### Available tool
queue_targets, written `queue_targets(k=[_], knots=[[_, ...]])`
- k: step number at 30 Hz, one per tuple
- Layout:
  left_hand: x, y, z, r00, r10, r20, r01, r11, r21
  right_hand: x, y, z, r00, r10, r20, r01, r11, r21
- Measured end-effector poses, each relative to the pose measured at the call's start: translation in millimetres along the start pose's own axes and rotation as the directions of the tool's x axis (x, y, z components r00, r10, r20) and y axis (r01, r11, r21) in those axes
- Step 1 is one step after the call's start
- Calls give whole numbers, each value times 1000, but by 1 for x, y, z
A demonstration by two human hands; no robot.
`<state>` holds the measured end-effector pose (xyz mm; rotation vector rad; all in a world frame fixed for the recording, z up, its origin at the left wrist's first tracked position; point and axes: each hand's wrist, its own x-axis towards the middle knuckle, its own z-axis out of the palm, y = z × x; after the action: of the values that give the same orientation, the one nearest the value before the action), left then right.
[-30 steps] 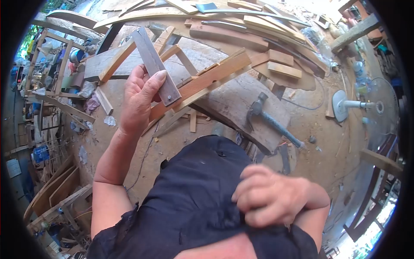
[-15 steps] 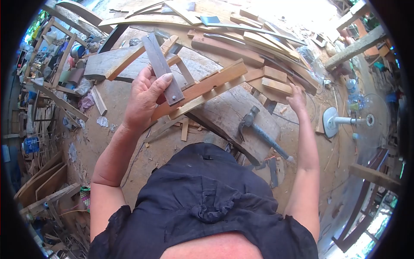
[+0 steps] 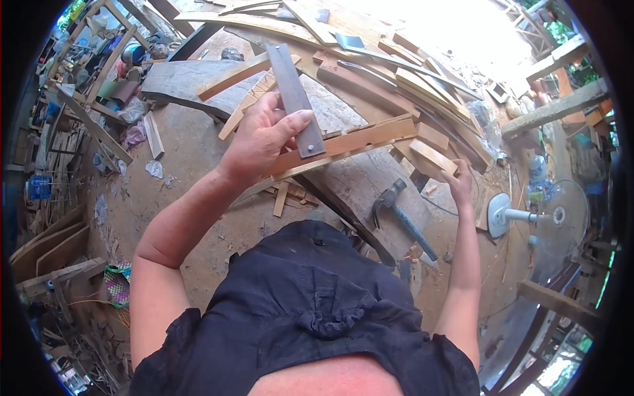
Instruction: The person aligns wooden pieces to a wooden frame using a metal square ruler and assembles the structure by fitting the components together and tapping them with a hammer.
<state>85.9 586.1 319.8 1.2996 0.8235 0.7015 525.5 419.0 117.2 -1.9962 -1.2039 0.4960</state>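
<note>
My left hand [image 3: 261,142] is closed around a joined wooden piece, its thumb pressing on a dark wooden strip [image 3: 294,99] that has a small metal fastener head near its lower end. Behind that strip a brown wooden rail [image 3: 356,140] slants up to the right, with a paler strip along its lower edge. My right hand [image 3: 459,185] pinches the end of a pale wooden block [image 3: 430,158] beyond the rail's right end. Whether block and rail are joined I cannot tell. A claw hammer [image 3: 403,218] lies on the thick plank bench [image 3: 330,178] below.
Long boards and offcuts [image 3: 389,92] are piled on the far side. A standing fan [image 3: 558,214] is at the right. Wooden racks with clutter [image 3: 112,99] line the left. Scraps of wood and litter [image 3: 154,169] are on the ground.
The view has shifted slightly. The joined wooden piece has turned a little, with its cross strips now less visible. Both hands keep their holds.
</note>
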Motion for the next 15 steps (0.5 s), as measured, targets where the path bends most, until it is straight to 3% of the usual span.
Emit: queue_targets(k=[1, 2, 4, 10, 12, 13, 15], knots=[[2, 1, 1, 1000, -3, 5, 3, 1000, 21, -8, -19, -3, 999, 12, -48, -5, 990, 141], [3, 5, 3, 1000, 1, 2, -1, 1000, 13, -15, -49, -6, 999, 6, -47, 0, 991, 133], [4, 16, 7, 999, -48, 14, 48, 998, 32, -30, -101, -11, 992, 33, -121, 23, 902, 431], [22, 20, 6, 997, -67, 27, 65, 995, 71, -75, -224, 16, 973, -98, -211, 200, 813, 547], [29, 18, 5, 998, -64, 27, 63, 996, 64, -90, -255, 37, 992, -82, -100, 125, 794, 595], [32, 17, 5, 998, -62, 25, 60, 997, 58, -90, -253, 52, 973, -187, -136, 230, 850, 474], [37, 14, 4, 998, -59, 26, 57, 997, 55, -91, -270, 78, 961, -250, -116, 274, 831, 484]])
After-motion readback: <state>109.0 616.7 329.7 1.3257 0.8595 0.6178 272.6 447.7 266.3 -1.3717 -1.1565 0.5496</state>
